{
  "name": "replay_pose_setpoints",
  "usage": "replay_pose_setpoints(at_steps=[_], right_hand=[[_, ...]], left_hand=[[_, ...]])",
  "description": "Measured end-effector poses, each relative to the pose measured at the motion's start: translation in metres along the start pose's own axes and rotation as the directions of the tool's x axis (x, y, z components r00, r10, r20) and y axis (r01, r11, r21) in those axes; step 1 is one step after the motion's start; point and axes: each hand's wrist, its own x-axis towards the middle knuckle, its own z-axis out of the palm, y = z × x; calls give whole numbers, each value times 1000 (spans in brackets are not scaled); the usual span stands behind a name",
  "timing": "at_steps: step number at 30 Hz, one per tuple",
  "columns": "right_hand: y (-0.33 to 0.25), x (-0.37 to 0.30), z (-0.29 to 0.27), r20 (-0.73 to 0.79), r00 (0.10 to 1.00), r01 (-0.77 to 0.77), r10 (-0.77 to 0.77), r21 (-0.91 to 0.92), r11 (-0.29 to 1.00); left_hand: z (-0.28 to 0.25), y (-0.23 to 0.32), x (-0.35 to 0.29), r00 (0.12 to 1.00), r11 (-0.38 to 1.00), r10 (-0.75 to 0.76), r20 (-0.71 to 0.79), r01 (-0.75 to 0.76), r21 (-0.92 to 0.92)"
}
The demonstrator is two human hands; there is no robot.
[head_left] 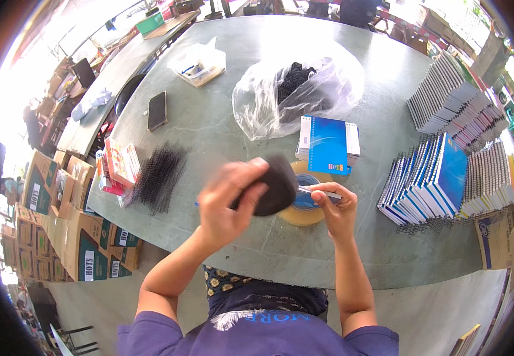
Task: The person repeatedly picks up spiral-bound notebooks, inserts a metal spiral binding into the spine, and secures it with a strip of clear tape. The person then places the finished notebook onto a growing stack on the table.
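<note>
My left hand [230, 196], smeared by motion, is closed round a dark, rounded object [278, 187] whose kind I cannot make out. Between the thumb and fingers of my right hand [337, 207] is a thin, flat, whitish piece [322, 193], seen edge-on. Its left end meets or passes behind the dark object; I cannot tell which. Beneath both hands, a round yellowish ring [300, 218] with a blue middle lies on the table. Just beyond it sits a small stack of notebooks [328, 145] with a blue cover on top and punched holes along the edges.
A clear plastic bag [254, 107] with black coils lies beyond the notebooks. Loose black spiral coils [161, 175] and small packs [120, 163] are at left. A phone [157, 111] and white tub [200, 62] lie farther off. Spiral notebook stacks [426, 178] line the right side.
</note>
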Motion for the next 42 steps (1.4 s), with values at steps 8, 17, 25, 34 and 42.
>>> replay_pose_setpoints(at_steps=[8, 17, 25, 34, 42], right_hand=[[-6, 1, -7, 133, 991, -45, 32, 90, 995], [-9, 3, -18, 300, 947, -85, 112, -103, 991], [-7, 6, -23, 296, 952, -58, 75, -69, 996], [-4, 2, -21, 325, 932, -141, 158, -75, 987], [-8, 6, -18, 414, 910, 31, -15, -31, 999]], left_hand=[[12, -2, -2, 994, 1000, -17, 105, 15, 17], [15, 3, -1, 968, 994, -35, 248, 60, -91], [20, 2, -15, 934, 995, -3, 357, 39, -96], [22, 6, 10, 990, 998, 52, 132, -45, -52], [24, 18, -44, 888, 948, -178, 424, 270, -168]])
